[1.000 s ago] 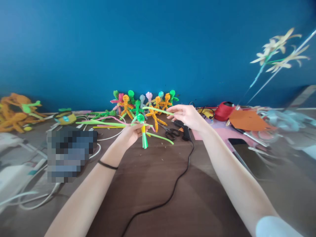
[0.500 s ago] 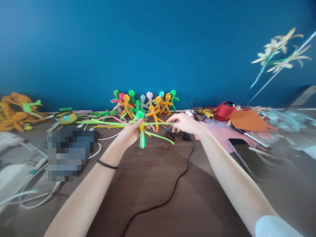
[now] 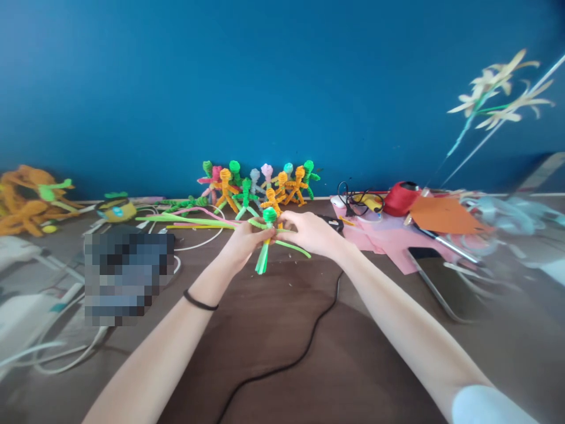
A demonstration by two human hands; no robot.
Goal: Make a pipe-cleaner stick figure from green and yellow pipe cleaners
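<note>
Head view, straight down onto a dark brown wood-grained tabletop (image 3: 273,330), backed by a plain blue wall (image 3: 282,88). Front and centre, just above the tabletop: a small fuzzy figure with a coiled green head and pale-green strips below (image 3: 269,216), tilted a little. Clamped on it, just under the head: thumb and fingers of the left hand (image 3: 242,240). In close from the other side: the right hand (image 3: 306,232), fingers bunched right beside the figure; pinching or merely touching, impossible to tell. And the count! Against the wall, a crowd of coiled fuzzy figures (image 3: 266,171), four of them orange, just one lilac-headed. Over to the right, one red thread spool (image 3: 398,201), one flat orange sheet (image 3: 445,215), one dark slab-shaped phone (image 3: 439,280). Below the hands, one thin black cable (image 3: 282,370), snaking across the wood. Around the left wrist, one black band (image 3: 199,302).
</note>
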